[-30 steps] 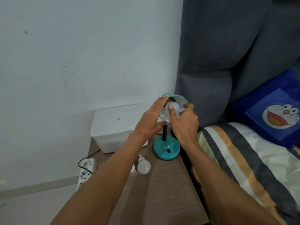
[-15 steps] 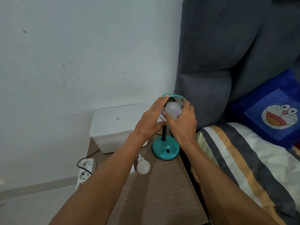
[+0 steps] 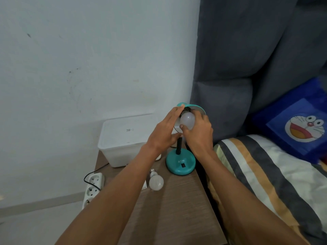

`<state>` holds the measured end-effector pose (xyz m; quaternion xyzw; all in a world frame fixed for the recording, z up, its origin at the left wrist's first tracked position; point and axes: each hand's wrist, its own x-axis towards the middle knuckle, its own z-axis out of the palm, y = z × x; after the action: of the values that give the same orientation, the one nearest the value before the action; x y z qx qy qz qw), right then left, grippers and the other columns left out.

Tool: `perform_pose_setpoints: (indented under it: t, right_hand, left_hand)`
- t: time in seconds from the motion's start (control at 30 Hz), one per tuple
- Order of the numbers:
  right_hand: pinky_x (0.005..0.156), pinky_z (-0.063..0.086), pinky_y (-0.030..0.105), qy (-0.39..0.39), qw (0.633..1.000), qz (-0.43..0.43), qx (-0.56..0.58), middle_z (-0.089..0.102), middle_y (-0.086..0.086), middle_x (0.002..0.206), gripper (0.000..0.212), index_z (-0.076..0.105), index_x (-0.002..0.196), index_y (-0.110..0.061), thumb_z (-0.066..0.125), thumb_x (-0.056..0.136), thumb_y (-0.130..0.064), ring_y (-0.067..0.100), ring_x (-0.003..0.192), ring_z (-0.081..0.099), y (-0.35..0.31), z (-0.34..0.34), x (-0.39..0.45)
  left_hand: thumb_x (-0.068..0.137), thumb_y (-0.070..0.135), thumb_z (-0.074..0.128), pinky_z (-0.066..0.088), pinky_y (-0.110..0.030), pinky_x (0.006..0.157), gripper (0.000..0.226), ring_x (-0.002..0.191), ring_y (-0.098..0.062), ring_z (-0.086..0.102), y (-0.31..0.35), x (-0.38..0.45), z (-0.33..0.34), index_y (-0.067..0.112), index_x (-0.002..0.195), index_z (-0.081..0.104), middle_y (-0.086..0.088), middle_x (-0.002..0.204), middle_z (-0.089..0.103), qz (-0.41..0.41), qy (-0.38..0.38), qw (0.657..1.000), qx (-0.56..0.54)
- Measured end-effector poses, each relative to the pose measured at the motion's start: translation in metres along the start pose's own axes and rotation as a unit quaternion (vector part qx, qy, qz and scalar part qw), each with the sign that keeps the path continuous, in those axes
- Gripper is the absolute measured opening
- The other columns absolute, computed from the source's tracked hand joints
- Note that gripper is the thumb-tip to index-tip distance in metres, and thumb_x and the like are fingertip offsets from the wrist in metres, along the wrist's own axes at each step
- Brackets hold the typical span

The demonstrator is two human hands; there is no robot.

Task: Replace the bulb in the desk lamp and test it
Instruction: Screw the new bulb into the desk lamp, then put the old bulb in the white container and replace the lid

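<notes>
A small teal desk lamp (image 3: 180, 164) stands on the wooden bedside table (image 3: 177, 209), its shade (image 3: 197, 107) tilted toward me. A white bulb (image 3: 187, 119) sits at the shade's mouth, unlit. My right hand (image 3: 199, 133) wraps around that bulb from the right, thumb under it. My left hand (image 3: 163, 133) holds the left rim of the shade with flat fingers. A second white bulb (image 3: 156, 181) lies loose on the table in front of the lamp base, partly beside my left forearm.
A white lidded plastic box (image 3: 123, 138) stands behind the lamp against the wall. A white power strip (image 3: 92, 188) with a black cable hangs off the table's left edge. The bed with a striped sheet (image 3: 265, 174) and a blue cartoon pillow (image 3: 300, 124) lies to the right.
My right hand has turned around the bulb, with the thumb now under it and more of the bulb showing. My left hand stays on the shade.
</notes>
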<state>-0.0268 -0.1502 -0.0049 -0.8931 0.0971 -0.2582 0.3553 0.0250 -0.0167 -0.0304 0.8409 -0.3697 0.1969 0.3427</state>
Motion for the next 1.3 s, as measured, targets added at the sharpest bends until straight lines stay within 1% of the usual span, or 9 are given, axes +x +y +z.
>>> perform_pose_setpoints:
  t: [0.17, 0.37, 0.5, 0.6, 0.7, 0.87, 1.07, 1.2, 1.3]
  right_hand:
    - [0.085, 0.050, 0.034, 0.006, 0.996, 0.061, 0.062, 0.065, 0.014, 0.120, 0.051, 0.055, 0.127, -0.010, 0.073, 0.086, -0.034, 0.032, 0.107, 0.064, -0.007, -0.002, 0.004]
    - [0.081, 0.046, 0.027, -0.005, 0.992, 0.085, 0.096, 0.067, 0.007, 0.116, 0.051, 0.057, 0.125, -0.015, 0.078, 0.083, -0.036, 0.026, 0.104, 0.065, -0.005, -0.010, 0.004]
    - [0.088, 0.052, 0.036, 0.028, 0.998, 0.056, 0.031, 0.064, 0.008, 0.121, 0.056, 0.057, 0.132, -0.016, 0.073, 0.085, -0.042, 0.026, 0.109, 0.063, -0.012, -0.020, -0.003]
    - [0.091, 0.048, 0.032, 0.086, 0.996, -0.009, 0.027, 0.062, 0.005, 0.127, 0.049, 0.058, 0.132, -0.016, 0.068, 0.090, -0.039, 0.023, 0.112, 0.060, -0.026, -0.025, -0.011]
    - [0.097, 0.045, 0.030, 0.087, 0.991, -0.092, 0.051, 0.063, 0.005, 0.129, 0.049, 0.059, 0.132, -0.013, 0.068, 0.090, -0.037, 0.020, 0.116, 0.059, -0.047, -0.021, -0.014]
    - [0.105, 0.041, 0.032, -0.007, 0.990, -0.137, 0.045, 0.056, 0.005, 0.141, 0.060, 0.050, 0.142, -0.015, 0.064, 0.092, -0.045, 0.020, 0.129, 0.052, -0.084, 0.020, -0.023]
    - [0.112, 0.031, 0.033, -0.176, 0.980, -0.087, 0.035, 0.041, 0.006, 0.155, 0.089, 0.036, 0.151, -0.013, 0.073, 0.082, -0.055, 0.023, 0.142, 0.037, -0.078, 0.085, -0.028]
    - [0.122, 0.013, 0.040, -0.240, 0.970, -0.023, -0.033, 0.009, 0.009, 0.167, 0.124, 0.011, 0.159, -0.011, 0.077, 0.069, -0.066, 0.025, 0.154, 0.007, -0.052, 0.122, -0.020]
    - [0.122, 0.007, 0.041, -0.272, 0.960, 0.023, -0.063, -0.006, 0.010, 0.167, 0.144, -0.002, 0.159, -0.012, 0.079, 0.057, -0.074, 0.025, 0.154, -0.005, -0.035, 0.138, -0.006]
  left_hand:
    - [0.080, 0.005, 0.082, 0.029, -0.005, 0.111, 0.095, 0.145, -0.017, 0.041, 0.001, 0.002, -0.001, 0.014, 0.158, 0.028, -0.002, 0.162, 0.036, 0.001, -0.005, 1.000, 0.004]
    - [0.083, 0.012, 0.081, 0.037, -0.023, 0.116, 0.093, 0.145, -0.019, 0.042, 0.003, 0.000, 0.002, 0.018, 0.159, 0.027, -0.001, 0.163, 0.034, -0.014, -0.004, 1.000, -0.012]
    - [0.082, 0.016, 0.082, 0.043, -0.042, 0.115, 0.101, 0.147, -0.022, 0.040, 0.005, -0.001, -0.004, 0.027, 0.160, 0.020, 0.000, 0.166, 0.028, -0.027, -0.023, 0.999, 0.004]
    - [0.083, 0.027, 0.082, 0.042, -0.039, 0.116, 0.107, 0.150, -0.022, 0.034, 0.006, -0.006, -0.015, 0.027, 0.163, 0.011, 0.002, 0.170, 0.016, -0.040, -0.044, 0.998, 0.017]
    - [0.087, 0.046, 0.074, 0.036, -0.038, 0.119, 0.102, 0.154, -0.015, 0.025, 0.001, -0.019, -0.033, 0.026, 0.163, 0.009, 0.005, 0.170, 0.015, -0.072, -0.008, 0.997, 0.013]
    - [0.090, 0.056, 0.066, 0.038, -0.044, 0.118, 0.096, 0.155, -0.018, 0.022, -0.035, -0.059, -0.068, 0.023, 0.163, 0.014, 0.003, 0.168, 0.024, -0.181, 0.059, 0.980, 0.057]
    - [0.083, 0.069, 0.066, 0.032, -0.046, 0.121, 0.092, 0.156, -0.017, 0.018, -0.094, -0.116, -0.099, 0.024, 0.157, 0.034, 0.000, 0.166, 0.031, -0.326, 0.073, 0.938, 0.094]
    - [0.069, 0.074, 0.075, 0.026, -0.049, 0.124, 0.113, 0.156, -0.024, 0.017, -0.125, -0.138, -0.103, 0.019, 0.157, 0.031, -0.005, 0.166, 0.028, -0.382, 0.082, 0.916, 0.087]
    - [0.055, 0.077, 0.082, 0.041, -0.044, 0.113, 0.122, 0.141, -0.022, 0.038, -0.138, -0.141, -0.106, 0.024, 0.152, 0.031, -0.005, 0.152, 0.040, -0.399, 0.095, 0.912, 0.008]
